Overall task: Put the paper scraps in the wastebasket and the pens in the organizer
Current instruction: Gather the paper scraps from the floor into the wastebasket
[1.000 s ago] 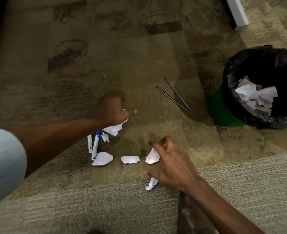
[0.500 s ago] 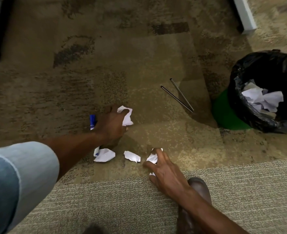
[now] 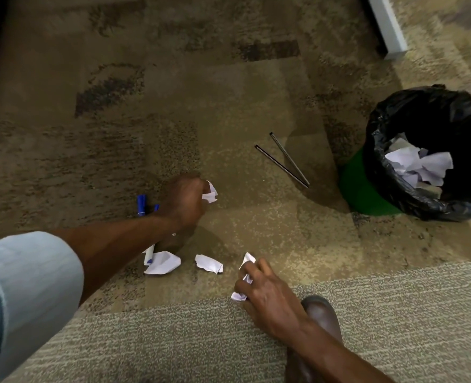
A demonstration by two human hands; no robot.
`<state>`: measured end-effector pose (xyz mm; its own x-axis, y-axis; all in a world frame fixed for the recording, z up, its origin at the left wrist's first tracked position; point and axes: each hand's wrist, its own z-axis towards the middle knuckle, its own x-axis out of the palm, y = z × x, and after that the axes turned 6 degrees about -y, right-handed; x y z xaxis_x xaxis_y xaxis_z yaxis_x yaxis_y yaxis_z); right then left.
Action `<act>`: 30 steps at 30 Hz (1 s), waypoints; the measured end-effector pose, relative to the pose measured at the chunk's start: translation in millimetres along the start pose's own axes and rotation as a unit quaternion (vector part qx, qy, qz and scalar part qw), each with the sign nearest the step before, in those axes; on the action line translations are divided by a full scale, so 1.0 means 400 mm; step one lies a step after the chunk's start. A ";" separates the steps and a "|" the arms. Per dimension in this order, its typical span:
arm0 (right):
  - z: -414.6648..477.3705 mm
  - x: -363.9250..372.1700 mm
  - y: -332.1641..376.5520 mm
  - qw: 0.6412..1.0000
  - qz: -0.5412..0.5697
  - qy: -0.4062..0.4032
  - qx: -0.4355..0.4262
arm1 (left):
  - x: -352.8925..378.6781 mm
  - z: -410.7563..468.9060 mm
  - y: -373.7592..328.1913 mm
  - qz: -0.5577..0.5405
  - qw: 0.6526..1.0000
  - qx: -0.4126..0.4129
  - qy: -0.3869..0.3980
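Observation:
My left hand (image 3: 183, 201) is closed around a crumpled white paper scrap (image 3: 210, 192) above the carpet. My right hand (image 3: 267, 293) presses on the floor with its fingers curled over white scraps (image 3: 247, 261). Two loose scraps lie between my arms, a larger one (image 3: 163, 262) and a smaller one (image 3: 209, 263). Blue-capped white pens (image 3: 141, 205) lie under my left forearm, mostly hidden, and another pen end (image 3: 149, 254) shows beside the larger scrap. The green wastebasket (image 3: 360, 187) with a black liner stands at the right and holds paper. No organizer is in view.
Two thin dark sticks (image 3: 282, 165) lie on the carpet left of the wastebasket. My brown shoe (image 3: 321, 313) is just behind my right hand. A white furniture leg (image 3: 386, 23) stands at the top right, and a dark edge runs along the far left.
My left hand has closed on a scrap and lifted it slightly off the pens. My right hand came down onto the scraps near my shoe and curled its fingers over them.

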<state>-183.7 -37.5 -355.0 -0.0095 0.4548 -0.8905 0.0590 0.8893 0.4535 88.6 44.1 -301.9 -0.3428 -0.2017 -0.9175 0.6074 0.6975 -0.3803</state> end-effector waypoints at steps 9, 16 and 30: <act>0.048 -0.215 -0.009 0.966 0.110 -0.190 0.139 | -0.077 0.054 -0.218 -0.137 0.989 0.051 -0.036; 0.048 -0.628 -0.123 0.865 0.122 -0.440 0.210 | -0.230 0.125 -0.527 -0.349 0.922 0.138 -0.090; -0.018 -0.742 -0.393 0.822 0.127 -0.379 0.407 | -0.182 0.221 -0.791 -0.271 0.902 0.326 -0.086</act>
<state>-197.5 -311.9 -161.5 0.7117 0.1864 -0.6773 0.6140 0.3035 0.7286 -15.3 -222.5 -125.3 -0.6336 -0.5336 -0.5602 0.6958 -0.0765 -0.7141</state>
